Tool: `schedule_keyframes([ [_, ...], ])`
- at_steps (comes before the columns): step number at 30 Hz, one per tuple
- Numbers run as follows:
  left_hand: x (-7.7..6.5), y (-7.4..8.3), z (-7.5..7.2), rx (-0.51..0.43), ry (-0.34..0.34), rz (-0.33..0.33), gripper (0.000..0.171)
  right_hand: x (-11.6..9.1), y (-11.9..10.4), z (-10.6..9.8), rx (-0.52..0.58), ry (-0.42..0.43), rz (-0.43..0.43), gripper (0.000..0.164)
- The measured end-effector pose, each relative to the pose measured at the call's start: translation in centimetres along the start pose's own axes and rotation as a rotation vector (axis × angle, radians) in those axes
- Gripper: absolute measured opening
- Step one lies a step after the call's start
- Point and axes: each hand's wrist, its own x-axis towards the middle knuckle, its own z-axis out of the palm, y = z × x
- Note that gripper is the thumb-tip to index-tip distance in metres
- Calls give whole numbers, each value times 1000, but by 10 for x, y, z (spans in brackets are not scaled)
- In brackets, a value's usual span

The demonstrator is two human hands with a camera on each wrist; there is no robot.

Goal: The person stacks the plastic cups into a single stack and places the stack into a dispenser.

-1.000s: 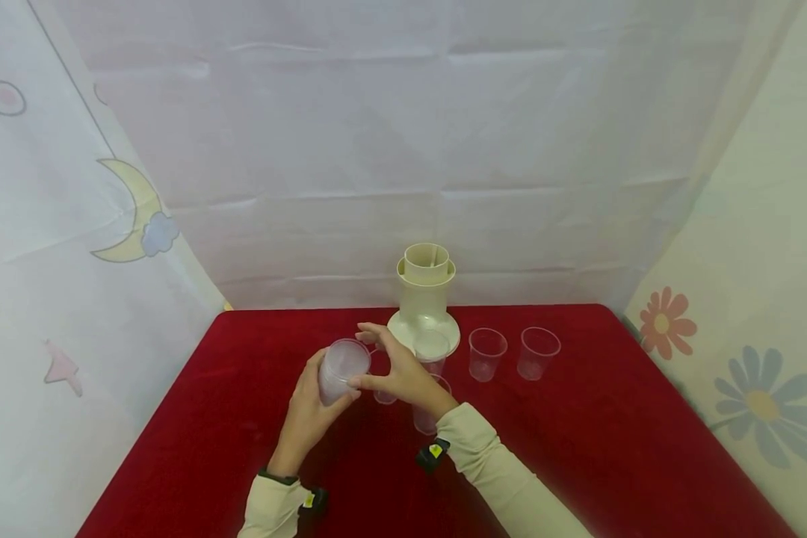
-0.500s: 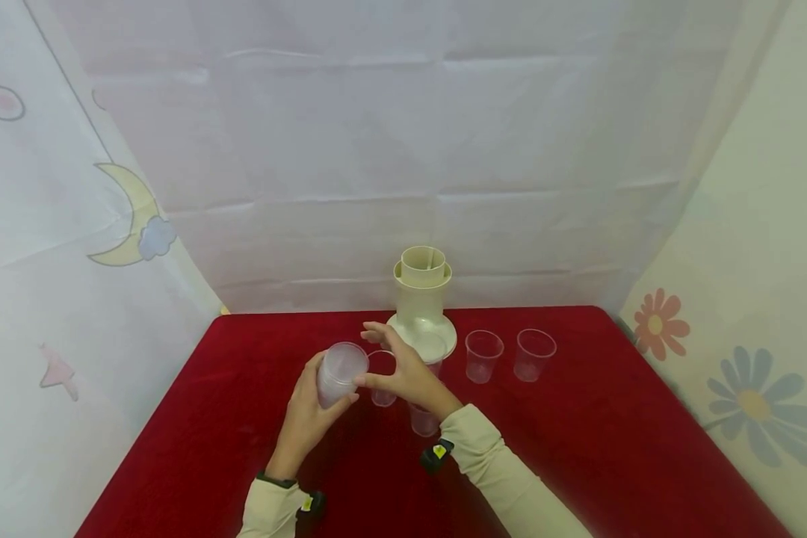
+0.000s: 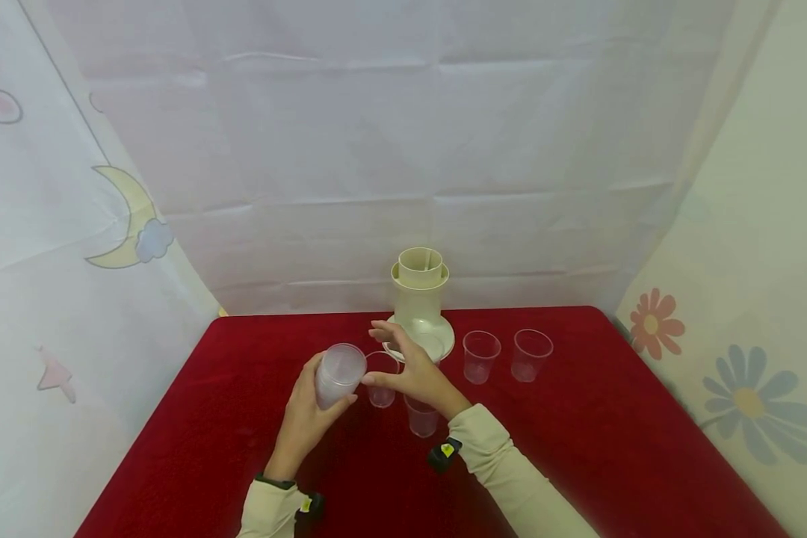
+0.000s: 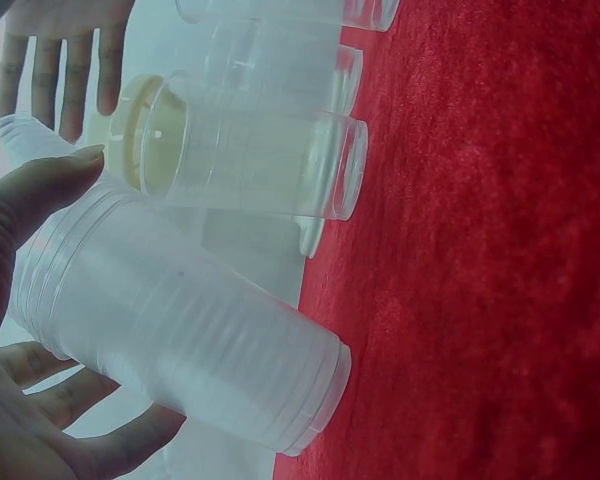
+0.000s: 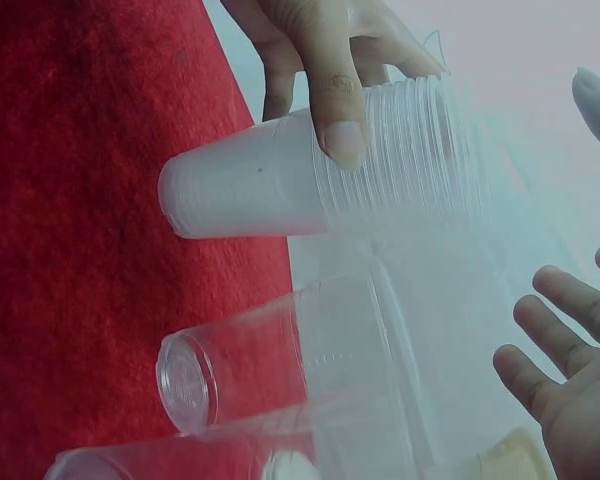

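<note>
My left hand (image 3: pixel 305 407) grips a stack of nested clear plastic cups (image 3: pixel 341 373), tilted a little, with its thumb and fingers round the sides. Just right of the rim is my right hand (image 3: pixel 418 373), fingers spread and nothing in it. The right wrist view shows a gap between those fingers and the stack (image 5: pixel 240 185). Between the hands stands a single upright cup (image 3: pixel 382 394) on the red cloth. Another cup (image 3: pixel 422 420) stands under the right wrist, partly hidden. The left wrist view shows the stack's ribbed side (image 4: pixel 190 320) close over the cloth.
Two more clear cups (image 3: pixel 480 366) (image 3: pixel 531 360) stand to the right on the red-covered table (image 3: pixel 578 463). Behind the right hand rises a cream cylindrical holder (image 3: pixel 417 302) on a round base, with a further cup in front of it. A white cloth wall (image 3: pixel 329 246) closes off the back.
My right hand has drawn slightly right, its thumb leaving the stack's rim, and more of the single cup behind shows. My left hand still holds the stack in nearly the same place.
</note>
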Motion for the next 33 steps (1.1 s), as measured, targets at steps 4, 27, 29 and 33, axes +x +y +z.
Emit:
schedule_keyframes([
  [4,0,0,0,-3,0,-5,89,-3,5,-5,-1,6,-5,84],
  [27,-2,-1,2,-2,5,-18,88,-21,-29,-24,4,19,49,79],
  [29,-2,0,2,-3,5,-17,88,-23,-27,-26,5,20,52,79],
  [33,-1,1,1,-4,-5,-24,89,-26,-25,-28,13,23,41,80],
])
